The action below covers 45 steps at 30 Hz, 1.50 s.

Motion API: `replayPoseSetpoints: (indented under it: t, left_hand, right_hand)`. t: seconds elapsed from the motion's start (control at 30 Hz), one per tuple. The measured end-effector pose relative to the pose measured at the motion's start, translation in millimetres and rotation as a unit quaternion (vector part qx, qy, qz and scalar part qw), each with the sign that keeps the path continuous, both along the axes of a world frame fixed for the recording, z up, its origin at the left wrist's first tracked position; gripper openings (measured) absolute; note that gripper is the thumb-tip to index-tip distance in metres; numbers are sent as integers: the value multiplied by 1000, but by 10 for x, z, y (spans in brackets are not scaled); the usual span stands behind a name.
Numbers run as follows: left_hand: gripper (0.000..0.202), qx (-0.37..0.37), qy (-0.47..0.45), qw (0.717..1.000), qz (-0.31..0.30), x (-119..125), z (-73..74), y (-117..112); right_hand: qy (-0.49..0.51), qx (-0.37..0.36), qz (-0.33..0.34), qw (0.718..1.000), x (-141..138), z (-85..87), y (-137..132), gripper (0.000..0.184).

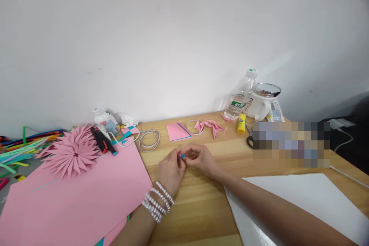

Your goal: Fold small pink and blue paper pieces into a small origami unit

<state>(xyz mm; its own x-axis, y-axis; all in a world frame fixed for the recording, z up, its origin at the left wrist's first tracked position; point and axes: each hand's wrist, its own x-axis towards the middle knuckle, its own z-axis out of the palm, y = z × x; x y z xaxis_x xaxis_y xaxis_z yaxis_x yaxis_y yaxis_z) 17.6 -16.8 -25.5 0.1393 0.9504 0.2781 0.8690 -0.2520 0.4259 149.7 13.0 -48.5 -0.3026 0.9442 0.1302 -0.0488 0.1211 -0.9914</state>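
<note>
Both my hands meet over the middle of the wooden table [201, 207]. My left hand [170, 169], with pearl bracelets on the wrist, and my right hand [198, 158] pinch a tiny blue paper piece [182, 155] between their fingertips. The fingers of both are curled closed around it. A small stack of pink and blue paper squares [177, 131] lies just beyond the hands. Folded pink paper shapes [209, 126] rest farther back, beside a thin white ring [191, 127].
A large pink sheet [72, 196] and pink paper flowers [72, 150] lie at left, with markers [102, 141], coloured strips [17, 150], a small white bottle [105, 121] and coiled cable [149, 139]. At right: water bottle [240, 96], white mug [261, 103], glue stick [241, 123], scissors [249, 138], white sheet [302, 207].
</note>
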Motion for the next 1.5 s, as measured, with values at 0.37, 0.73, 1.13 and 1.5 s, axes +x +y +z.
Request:
replayPoseSetpoints:
  t: [0.37,0.73,1.13,1.5]
  left_hand:
    - [22,16,29,999,-8,4,-13,-6]
    - [19,17,37,999,-17,11,-11,-7]
    - [19,-82,-269,959,-35,-130,49,113]
    - [14,-228,-413,881,-26,-237,123,220]
  right_hand:
    - [18,-35,5,999,-19,-7,24,12]
    - [35,-56,21,998,-12,7,40,15]
    - [19,-37,31,999,21,9,45,15]
    - [-95,45,5,994,32,23,16,10]
